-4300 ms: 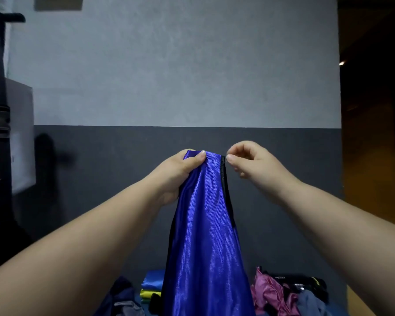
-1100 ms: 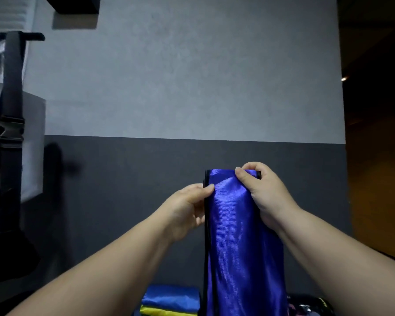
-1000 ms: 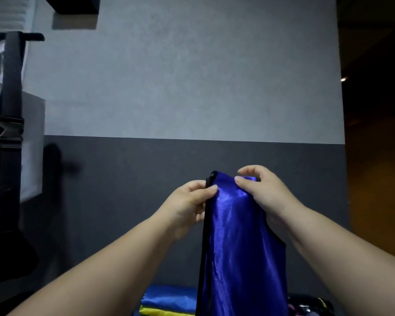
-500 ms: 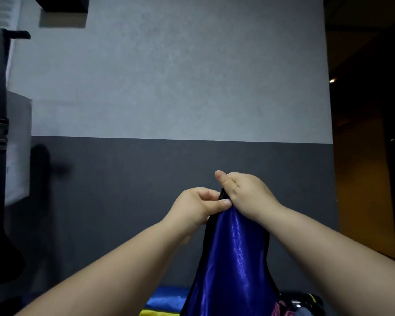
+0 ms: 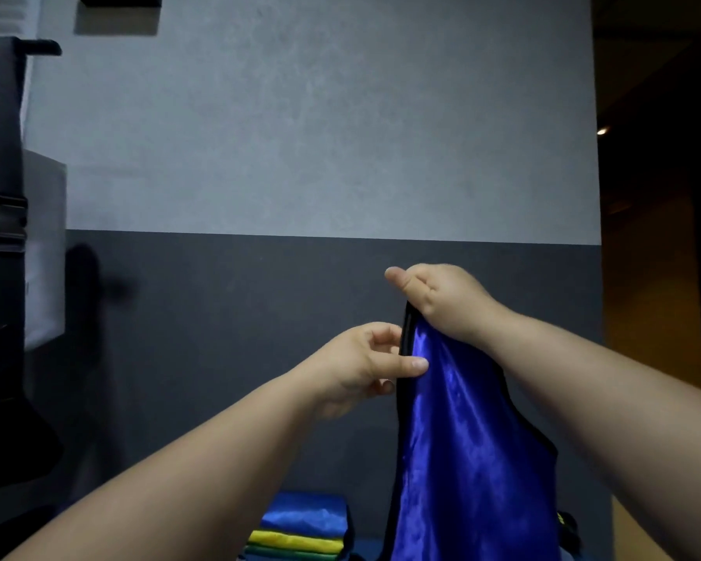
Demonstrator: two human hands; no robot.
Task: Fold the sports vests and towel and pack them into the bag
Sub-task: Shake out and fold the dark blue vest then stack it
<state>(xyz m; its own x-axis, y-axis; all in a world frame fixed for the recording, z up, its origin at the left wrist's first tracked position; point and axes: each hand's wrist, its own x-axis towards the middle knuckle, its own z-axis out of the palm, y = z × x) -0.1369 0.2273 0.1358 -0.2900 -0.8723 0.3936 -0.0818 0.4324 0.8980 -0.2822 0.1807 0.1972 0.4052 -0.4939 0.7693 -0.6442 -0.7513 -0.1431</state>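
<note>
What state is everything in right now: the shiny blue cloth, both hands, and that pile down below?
Blue vest, unfolded, hanging in the air from both hands.
Right hand, gripping the vest's bunched top.
Left hand, pinching the vest's black-trimmed edge lower down.
Stack, folded, blue on yellow on green, lying flat.

Shiny satin cloth, matt wall.
Blue vest (image 5: 462,459) glossy, smooth, black-trimmed; folded stack (image 5: 300,532) same sheen; wall (image 5: 300,135) matt, faintly mottled.
</note>
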